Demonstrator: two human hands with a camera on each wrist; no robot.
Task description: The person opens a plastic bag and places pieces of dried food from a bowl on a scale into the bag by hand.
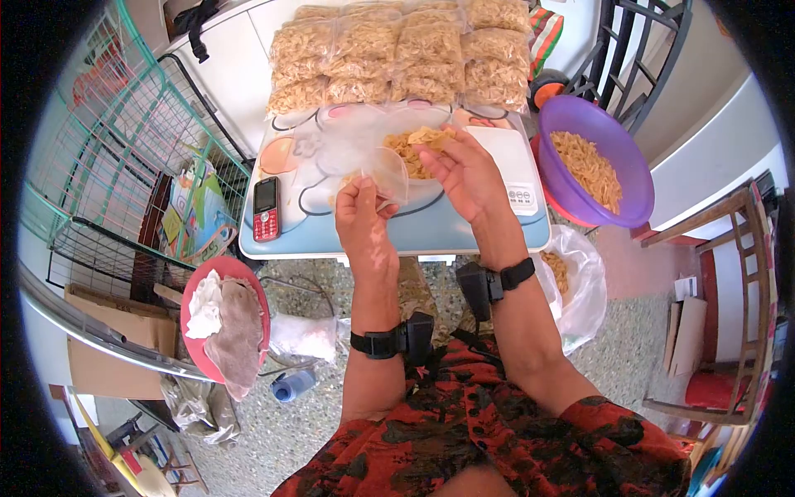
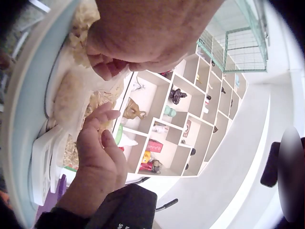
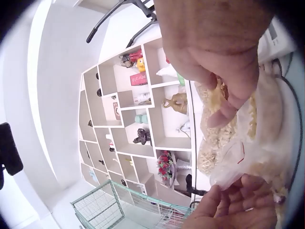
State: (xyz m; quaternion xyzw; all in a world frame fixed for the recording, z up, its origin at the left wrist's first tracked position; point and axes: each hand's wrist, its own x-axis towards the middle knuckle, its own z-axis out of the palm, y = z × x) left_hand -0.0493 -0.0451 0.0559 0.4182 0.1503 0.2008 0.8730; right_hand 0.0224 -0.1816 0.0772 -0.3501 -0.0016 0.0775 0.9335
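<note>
My left hand (image 1: pixel 364 219) pinches the rim of a clear plastic bag (image 1: pixel 391 170) over the near middle of the table; in the right wrist view its thumb and fingertips grip the film. Some pale yellow pieces show low in the bag, beside the left fingers. My right hand (image 1: pixel 470 178), to the right of the bag's mouth, holds a few dried yellow pieces (image 3: pixel 217 99) between thumb and curled fingers. Under and behind them lies a pile of the same pieces (image 1: pixel 402 157), partly hidden by the right hand. More clear bags (image 1: pixel 331 141) lie flat on the table.
Filled bags (image 1: pixel 360 50) are stacked along the table's back. A white scale (image 1: pixel 501 157) stands at right, a red phone (image 1: pixel 267 211) at left. A purple basin (image 1: pixel 638 182) of pieces is beyond the right edge; a red stool (image 1: pixel 195 331) bears cloths.
</note>
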